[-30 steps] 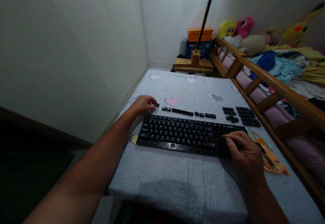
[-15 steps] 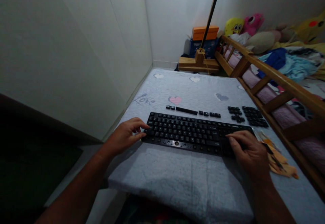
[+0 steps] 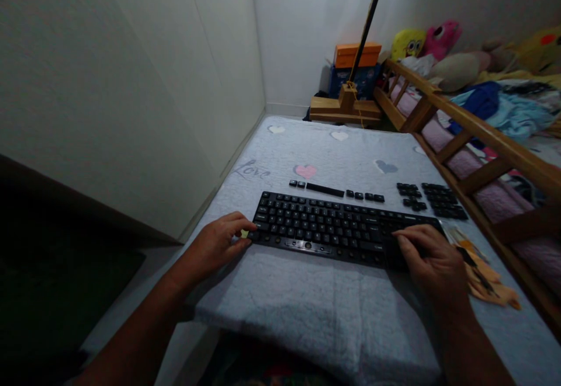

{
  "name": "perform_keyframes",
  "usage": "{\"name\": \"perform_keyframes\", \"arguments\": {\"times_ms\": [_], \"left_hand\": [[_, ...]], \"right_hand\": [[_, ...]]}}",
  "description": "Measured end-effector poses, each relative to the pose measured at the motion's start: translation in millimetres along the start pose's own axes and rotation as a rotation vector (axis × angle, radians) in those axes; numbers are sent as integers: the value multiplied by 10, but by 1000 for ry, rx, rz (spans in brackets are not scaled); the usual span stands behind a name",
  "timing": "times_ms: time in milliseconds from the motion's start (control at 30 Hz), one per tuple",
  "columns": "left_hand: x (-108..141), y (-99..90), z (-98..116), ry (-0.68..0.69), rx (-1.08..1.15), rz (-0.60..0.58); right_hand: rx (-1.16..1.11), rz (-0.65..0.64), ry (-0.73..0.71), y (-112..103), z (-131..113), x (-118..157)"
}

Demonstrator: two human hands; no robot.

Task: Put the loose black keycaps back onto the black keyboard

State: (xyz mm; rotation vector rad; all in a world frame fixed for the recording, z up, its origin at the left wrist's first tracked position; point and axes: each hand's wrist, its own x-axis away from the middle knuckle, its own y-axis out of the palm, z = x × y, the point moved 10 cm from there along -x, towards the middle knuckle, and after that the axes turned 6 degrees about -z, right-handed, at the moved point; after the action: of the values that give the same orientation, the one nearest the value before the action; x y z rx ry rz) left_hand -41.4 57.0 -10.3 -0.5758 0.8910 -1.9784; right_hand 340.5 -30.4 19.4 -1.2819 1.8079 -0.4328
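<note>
The black keyboard (image 3: 319, 222) lies face up on the heart-patterned cloth (image 3: 280, 292), its bottom row bare of keys. It sits between my hands: my left hand (image 3: 221, 239) pinches its near-left corner; my right hand (image 3: 432, 257) curls over the right end, fingertips close, grip unclear. The cloth reads "Love".

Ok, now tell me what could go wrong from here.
The row of loose keys lies close behind the keyboard, so pushing that back could knock them out of line.

The right hand is near the keycap cluster; a sleeve-free but careless sweep might scatter or mix it.

Everything rests on a soft patterned cloth; a tug could shift the small pieces.
</note>
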Motion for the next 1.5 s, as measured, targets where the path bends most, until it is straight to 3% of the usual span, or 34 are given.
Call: {"name": "perform_keyframes", "arguments": {"times_ms": [500, 900, 1167, 1500], "left_hand": [[-5, 34, -52, 39, 76, 39], [34, 57, 84, 89, 65, 82], [33, 65, -52, 79, 131, 84], [30, 72, -64, 36, 194, 84]], "right_hand": [[1, -7, 2, 4, -11, 5], [10, -25, 30, 18, -5, 4], [24, -35, 4, 27, -7, 10], [22, -39, -2, 30, 0, 18]]}}
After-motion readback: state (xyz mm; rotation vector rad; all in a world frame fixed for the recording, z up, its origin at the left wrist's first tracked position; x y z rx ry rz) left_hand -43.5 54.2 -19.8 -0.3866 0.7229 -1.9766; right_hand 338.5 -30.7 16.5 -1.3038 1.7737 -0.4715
